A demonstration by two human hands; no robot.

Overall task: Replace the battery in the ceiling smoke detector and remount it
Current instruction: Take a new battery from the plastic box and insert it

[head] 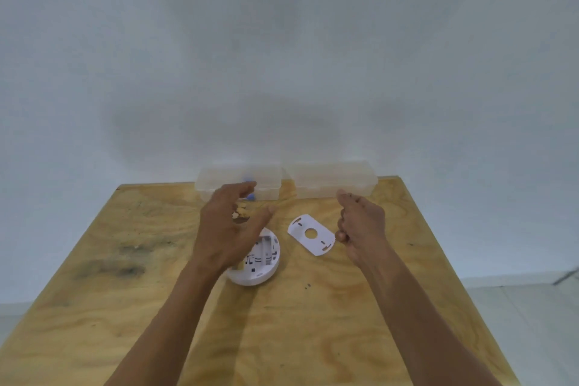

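On the worn plywood table (125, 260), the left hand (228, 229) hovers with fingers spread and nothing in it, above the round white plastic smoke detector (260, 263), which lies back-up with its battery bay exposed. It looks light, rigid and smooth, likely best gripped around its rim. Just right lies the flat white mounting plate (311, 233), thin and probably slightly flexible. The right hand (360, 223) is loosely curled; whether it holds anything cannot be told.
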